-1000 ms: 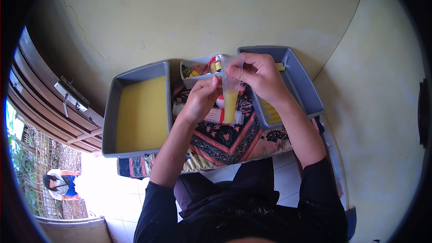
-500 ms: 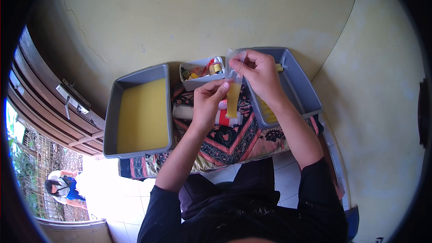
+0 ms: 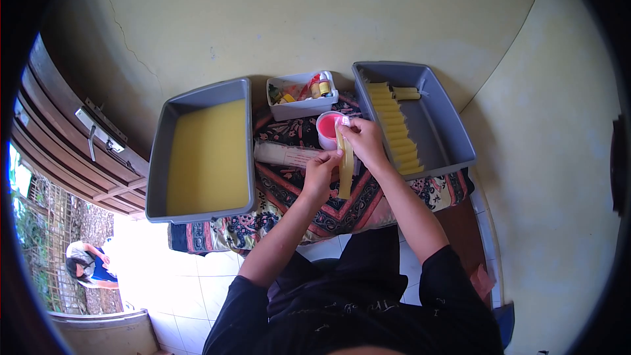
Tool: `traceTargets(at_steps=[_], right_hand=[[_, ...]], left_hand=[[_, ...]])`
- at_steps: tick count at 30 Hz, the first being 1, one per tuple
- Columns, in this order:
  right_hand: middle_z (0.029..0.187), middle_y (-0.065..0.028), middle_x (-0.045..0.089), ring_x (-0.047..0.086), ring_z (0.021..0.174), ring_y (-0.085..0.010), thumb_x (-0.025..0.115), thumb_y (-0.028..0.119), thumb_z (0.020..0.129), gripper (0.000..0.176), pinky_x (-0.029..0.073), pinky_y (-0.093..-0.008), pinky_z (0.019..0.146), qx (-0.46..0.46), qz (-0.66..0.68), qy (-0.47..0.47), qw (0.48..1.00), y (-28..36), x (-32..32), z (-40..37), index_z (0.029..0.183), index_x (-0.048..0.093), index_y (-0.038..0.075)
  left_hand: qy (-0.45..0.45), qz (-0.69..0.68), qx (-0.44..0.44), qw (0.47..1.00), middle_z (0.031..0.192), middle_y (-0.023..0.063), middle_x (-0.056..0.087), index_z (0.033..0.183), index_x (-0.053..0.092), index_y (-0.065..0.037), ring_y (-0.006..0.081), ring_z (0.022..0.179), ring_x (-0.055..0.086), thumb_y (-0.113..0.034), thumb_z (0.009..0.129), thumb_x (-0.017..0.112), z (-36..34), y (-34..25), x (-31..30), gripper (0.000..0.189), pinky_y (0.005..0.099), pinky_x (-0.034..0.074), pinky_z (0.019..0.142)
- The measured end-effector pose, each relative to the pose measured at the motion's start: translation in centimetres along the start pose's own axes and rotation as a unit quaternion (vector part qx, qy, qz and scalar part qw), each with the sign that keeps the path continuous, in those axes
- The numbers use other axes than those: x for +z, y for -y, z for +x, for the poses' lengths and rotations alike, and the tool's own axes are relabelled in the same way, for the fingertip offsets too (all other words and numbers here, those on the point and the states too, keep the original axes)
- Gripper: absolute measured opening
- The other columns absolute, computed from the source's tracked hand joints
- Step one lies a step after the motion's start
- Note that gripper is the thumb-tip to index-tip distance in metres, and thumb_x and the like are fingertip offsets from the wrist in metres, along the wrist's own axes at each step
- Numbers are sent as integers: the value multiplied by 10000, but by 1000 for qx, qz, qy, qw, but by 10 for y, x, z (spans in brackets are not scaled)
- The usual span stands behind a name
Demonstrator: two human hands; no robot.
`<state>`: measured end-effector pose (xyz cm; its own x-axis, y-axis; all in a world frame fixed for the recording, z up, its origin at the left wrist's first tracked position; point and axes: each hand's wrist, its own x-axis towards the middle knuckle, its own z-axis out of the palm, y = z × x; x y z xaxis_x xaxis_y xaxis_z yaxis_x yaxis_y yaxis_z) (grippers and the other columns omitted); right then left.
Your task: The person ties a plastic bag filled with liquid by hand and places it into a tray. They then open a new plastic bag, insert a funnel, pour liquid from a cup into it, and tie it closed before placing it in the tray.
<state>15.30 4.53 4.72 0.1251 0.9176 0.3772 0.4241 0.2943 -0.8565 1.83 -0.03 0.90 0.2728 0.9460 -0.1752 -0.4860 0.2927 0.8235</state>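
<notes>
- A pale yellow wall [image 3: 315, 13] fills the top of the view, with a thin crack [image 3: 121, 39] running down its left part.
- A second yellow wall [image 3: 559, 125] meets it at a corner on the right.
- A dark wooden door [image 3: 66, 158] with a metal latch [image 3: 98, 135] stands at the left.
- White floor tiles [image 3: 197, 283] glare in strong daylight.
- Outside, a person [image 3: 89, 269] is near a fence [image 3: 46, 210].

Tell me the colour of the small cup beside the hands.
The cup is pink; the head view shows it.

Long, narrow plastic sleeve [image 3: 346, 183] of yellow liquid, upright, top in right hand [image 3: 360, 146], middle in left hand [image 3: 321, 172].
</notes>
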Motion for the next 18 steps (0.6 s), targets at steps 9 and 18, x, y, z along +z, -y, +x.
traceTargets(at_steps=[9,18], right_hand=[[616,-152,640,642,557,-208,703,229,773,273,474,-325,545,52,-45,23,997,-5,2,-2,736,659,-38],[648,-186,644,661,593,-268,676,176,733,229,495,-345,573,58,-57,23,996,-14,5,-4,745,655,-51]], left_hand=[[19,-12,-41,999,877,68,656,967,611,-22,155,744,652,-197,949,549,3,9,-5,186,320,555,677],[15,-39,-47,998,835,38,662,947,644,-32,123,706,635,-220,935,582,3,16,-6,198,264,496,654]])
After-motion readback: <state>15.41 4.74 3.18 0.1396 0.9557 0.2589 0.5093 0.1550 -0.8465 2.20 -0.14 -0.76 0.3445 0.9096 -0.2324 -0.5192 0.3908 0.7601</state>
